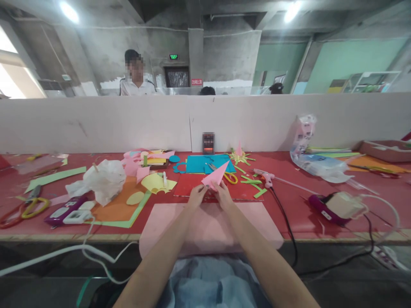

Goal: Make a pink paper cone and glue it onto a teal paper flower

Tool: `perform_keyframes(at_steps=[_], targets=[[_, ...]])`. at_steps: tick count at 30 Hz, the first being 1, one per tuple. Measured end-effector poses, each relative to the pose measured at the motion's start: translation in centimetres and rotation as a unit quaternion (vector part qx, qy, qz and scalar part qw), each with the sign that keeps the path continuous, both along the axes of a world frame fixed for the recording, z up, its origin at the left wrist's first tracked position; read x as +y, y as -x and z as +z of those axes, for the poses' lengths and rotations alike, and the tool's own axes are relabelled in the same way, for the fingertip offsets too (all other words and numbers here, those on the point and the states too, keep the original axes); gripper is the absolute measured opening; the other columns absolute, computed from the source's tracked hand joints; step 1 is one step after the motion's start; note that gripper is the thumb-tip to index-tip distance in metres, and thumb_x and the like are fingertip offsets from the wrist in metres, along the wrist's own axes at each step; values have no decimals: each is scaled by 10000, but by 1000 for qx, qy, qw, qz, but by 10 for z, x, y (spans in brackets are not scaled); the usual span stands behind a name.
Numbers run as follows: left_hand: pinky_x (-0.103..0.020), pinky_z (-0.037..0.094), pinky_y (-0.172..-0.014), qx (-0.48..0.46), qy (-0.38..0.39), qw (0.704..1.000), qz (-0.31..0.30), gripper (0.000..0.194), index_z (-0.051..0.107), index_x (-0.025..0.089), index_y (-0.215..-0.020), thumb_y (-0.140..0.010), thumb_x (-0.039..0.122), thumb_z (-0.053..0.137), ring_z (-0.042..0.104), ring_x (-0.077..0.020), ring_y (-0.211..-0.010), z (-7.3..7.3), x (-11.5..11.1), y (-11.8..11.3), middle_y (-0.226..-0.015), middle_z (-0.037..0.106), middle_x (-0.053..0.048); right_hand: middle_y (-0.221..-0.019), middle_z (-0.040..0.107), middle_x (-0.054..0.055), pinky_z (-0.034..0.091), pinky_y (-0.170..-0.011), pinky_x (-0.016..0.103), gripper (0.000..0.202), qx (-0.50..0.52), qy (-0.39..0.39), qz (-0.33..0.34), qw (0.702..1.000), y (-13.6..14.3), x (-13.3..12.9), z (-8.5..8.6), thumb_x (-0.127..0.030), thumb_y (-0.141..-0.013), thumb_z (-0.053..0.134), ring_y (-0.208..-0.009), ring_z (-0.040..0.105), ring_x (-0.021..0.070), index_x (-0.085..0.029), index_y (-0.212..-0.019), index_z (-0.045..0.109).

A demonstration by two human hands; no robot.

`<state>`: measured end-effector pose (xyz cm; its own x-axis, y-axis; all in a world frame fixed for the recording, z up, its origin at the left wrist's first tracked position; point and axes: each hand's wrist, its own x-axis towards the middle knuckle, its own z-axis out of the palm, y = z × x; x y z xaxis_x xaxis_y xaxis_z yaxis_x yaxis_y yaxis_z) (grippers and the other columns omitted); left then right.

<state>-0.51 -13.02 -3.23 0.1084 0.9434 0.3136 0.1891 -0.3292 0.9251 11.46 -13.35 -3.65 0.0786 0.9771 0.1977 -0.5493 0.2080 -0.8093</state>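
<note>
A pink paper cone [217, 174] is held between my two hands, its point up and to the right. My left hand [197, 195] grips its lower left edge with closed fingers. On the lower right edge, my right hand [222, 191] is closed too. Beneath and behind them lie a red sheet [186, 186] and a blue sheet [196, 163]. Yellow-handled scissors [230, 178] rest partly behind the cone. Farther back stands a small pink cone on a fringed yellow-green paper piece [240, 156]. A pale pink sheet [210, 226] lies under my forearms.
A glue gun [266, 178] with a black cord and green paper strips [255, 183] lie to the right. Purple power strips sit left [66, 211] and right [324, 209]. Crumpled white plastic [107, 182] and more scissors [32, 203] are left. A white partition [128, 124] borders the table; a person stands beyond.
</note>
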Motion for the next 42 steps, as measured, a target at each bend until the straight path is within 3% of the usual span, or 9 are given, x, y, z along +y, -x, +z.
perform_keyframes(at_steps=[7, 14, 21, 26, 32, 42], targets=[[-234, 421, -553, -11, 25, 999, -37, 295, 575, 150, -617, -736, 414, 517, 534, -131, -560, -1, -1, 0, -581, 595, 0, -885, 670, 15, 479, -702, 304, 410, -17, -8, -14, 1000, -2, 2, -3, -326, -638, 693, -822, 610, 183, -226, -1017, 570], [-247, 456, -603, 7, -13, 996, -88, 194, 615, 141, -769, -711, 323, 578, 579, -145, -642, -2, -3, -2, -714, 644, -31, -751, 669, 5, 481, -636, 312, 404, 35, 36, -16, 999, -2, 2, 0, -348, -599, 714, -700, 618, 186, -219, -963, 594], [-265, 464, -694, 27, -45, 994, -91, 164, 635, 145, -826, -732, 243, 544, 597, -160, -745, -2, -2, -1, -831, 667, -56, -760, 671, 6, 476, -596, 289, 400, 58, 41, -12, 997, -3, 5, -2, -328, -594, 720, -672, 615, 173, -210, -956, 596], [-256, 463, -572, 20, -15, 996, -90, 253, 632, 139, -901, -774, 299, 484, 581, -143, -597, -2, -2, 0, -781, 667, -48, -822, 684, 7, 485, -627, 288, 375, 71, 46, 16, 996, -4, 5, -2, -278, -595, 729, -729, 627, 180, -209, -940, 599], [-250, 459, -650, 31, -34, 997, -66, 272, 643, 148, -840, -775, 369, 499, 596, -157, -714, 1, -3, 0, -793, 670, -36, -787, 684, -5, 488, -621, 275, 360, 74, 52, 25, 996, -4, 2, 1, -258, -592, 734, -713, 629, 170, -215, -924, 603], [-240, 439, -588, 24, -3, 998, -51, 334, 603, 137, -690, -759, 449, 505, 577, -141, -597, 4, -6, 0, -643, 645, -15, -790, 685, -7, 472, -609, 272, 374, 49, 46, 31, 997, -2, -1, 4, -252, -595, 731, -711, 622, 165, -224, -944, 599]])
